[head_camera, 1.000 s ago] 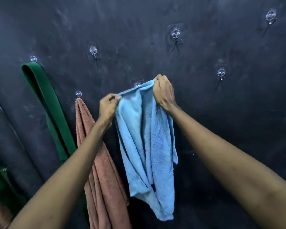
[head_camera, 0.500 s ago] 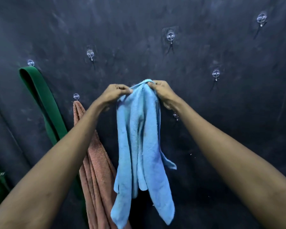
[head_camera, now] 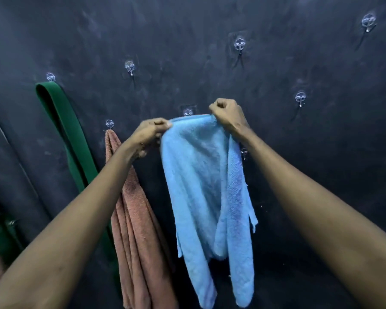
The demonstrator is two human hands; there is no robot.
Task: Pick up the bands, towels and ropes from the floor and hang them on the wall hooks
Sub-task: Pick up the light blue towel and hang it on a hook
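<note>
Hands have pulled apart since half a second ago: the top of the blue towel (head_camera: pixel 201 186) was bunched, now its top edge is stretched flat between them. My left hand (head_camera: pixel 152 130) pinches the left end of that edge, and my right hand (head_camera: pixel 228 114) is curled round the right end, so both are gripping the towel. The rest of it hangs loose below.

The edge sits right under the middle hook (head_camera: pixel 188 111). I can't tell if it has caught yet, so I count this towel as not hung.

Left of it, the pink towel (head_camera: pixel 132 208) hangs from its own hook: done. Further left, the green band (head_camera: pixel 65 130) is looped over the far-left hook: done.

The wall (head_camera: pixel 187 30) behind has bare hooks (head_camera: pixel 239 44) higher up and to the right.

The floor is out of view, so I can't say what is left to pick up, ropes included. My read: two items up, third mid-hang.
</note>
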